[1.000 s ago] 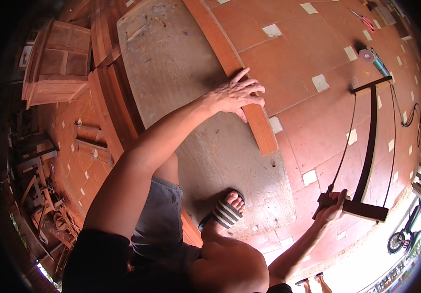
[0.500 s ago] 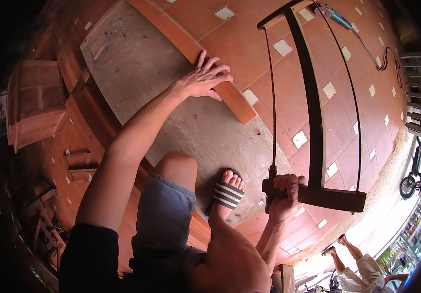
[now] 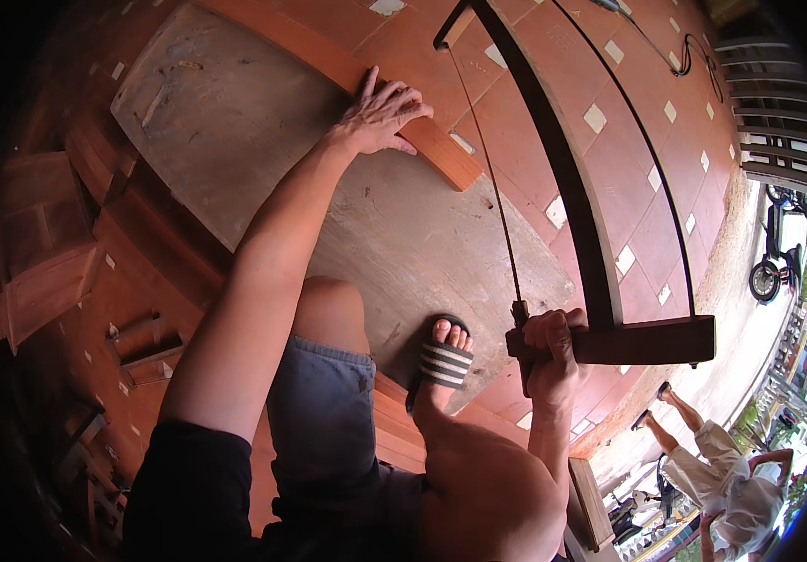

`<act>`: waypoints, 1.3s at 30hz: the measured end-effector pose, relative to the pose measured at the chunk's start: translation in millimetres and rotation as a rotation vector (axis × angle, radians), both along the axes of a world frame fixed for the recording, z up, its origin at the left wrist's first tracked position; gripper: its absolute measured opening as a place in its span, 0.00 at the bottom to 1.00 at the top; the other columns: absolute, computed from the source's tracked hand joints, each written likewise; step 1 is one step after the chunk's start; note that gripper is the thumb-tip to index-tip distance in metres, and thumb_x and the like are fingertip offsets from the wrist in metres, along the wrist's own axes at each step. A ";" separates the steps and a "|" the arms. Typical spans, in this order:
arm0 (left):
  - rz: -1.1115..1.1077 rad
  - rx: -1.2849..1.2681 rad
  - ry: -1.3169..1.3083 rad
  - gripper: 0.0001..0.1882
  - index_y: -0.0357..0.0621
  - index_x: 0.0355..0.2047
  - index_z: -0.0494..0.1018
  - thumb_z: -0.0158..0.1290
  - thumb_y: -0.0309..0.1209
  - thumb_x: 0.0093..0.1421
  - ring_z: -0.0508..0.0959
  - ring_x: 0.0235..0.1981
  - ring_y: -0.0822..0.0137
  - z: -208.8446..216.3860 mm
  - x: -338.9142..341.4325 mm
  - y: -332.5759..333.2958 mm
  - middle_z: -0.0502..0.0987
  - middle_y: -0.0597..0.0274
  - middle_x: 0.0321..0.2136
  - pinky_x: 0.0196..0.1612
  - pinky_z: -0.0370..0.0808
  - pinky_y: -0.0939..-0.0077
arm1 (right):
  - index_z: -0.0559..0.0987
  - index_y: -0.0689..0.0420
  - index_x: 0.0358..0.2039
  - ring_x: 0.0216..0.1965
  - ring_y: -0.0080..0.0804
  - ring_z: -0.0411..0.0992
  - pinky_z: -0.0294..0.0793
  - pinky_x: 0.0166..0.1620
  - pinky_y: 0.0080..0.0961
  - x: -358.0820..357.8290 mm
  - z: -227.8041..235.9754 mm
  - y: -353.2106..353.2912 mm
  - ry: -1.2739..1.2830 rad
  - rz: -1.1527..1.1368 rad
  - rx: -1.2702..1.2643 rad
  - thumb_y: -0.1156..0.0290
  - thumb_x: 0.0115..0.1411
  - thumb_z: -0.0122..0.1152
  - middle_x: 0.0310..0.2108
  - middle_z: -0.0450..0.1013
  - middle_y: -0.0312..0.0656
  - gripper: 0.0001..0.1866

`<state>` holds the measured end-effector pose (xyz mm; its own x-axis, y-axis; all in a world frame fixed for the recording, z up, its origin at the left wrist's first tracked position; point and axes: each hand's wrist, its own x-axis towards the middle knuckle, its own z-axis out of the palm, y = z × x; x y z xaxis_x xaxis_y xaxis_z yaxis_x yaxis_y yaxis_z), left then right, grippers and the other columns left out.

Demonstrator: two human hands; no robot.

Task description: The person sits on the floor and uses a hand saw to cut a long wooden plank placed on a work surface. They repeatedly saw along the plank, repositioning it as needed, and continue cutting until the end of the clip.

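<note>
My left hand lies with spread fingers over a reddish wooden plank, pressing on its top near the cut end. The plank rests along the far edge of a worn, wide wooden board. My right hand is closed around the near end of a large dark wooden frame saw, by its handle. The saw stretches away from me, its thin blade on the left side, close past the plank's end. Whether blade and wood touch I cannot tell.
My foot in a striped slide sandal stands on the wide board. Dark reddish wooden pieces lie left. A power cord lies on the tiled floor at the far right, near a slatted rail. Another person and a motorbike are outside.
The saw has come leftward, so its blade is nearer the plank's end. My left hand keeps its place on the plank. The whole view has shifted, showing more of the other person.
</note>
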<state>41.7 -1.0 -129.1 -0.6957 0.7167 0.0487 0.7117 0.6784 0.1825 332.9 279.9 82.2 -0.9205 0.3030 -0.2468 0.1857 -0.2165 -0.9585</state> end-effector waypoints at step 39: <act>-0.023 0.132 0.133 0.40 0.75 0.60 0.65 0.68 0.58 0.48 0.68 0.62 0.59 -7.4 -1.2 16.1 0.69 0.69 0.52 0.77 0.46 0.40 | 0.66 0.57 0.27 0.27 0.28 0.67 0.67 0.35 0.26 -2.3 -81.3 -43.9 0.081 -0.099 -0.315 0.69 0.69 0.61 0.24 0.72 0.44 0.15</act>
<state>40.5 15.1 -136.5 -0.6602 0.7137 0.2339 0.7506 0.6379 0.1721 330.7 235.9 0.9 -0.9106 0.3128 -0.2700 0.0751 -0.5173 -0.8525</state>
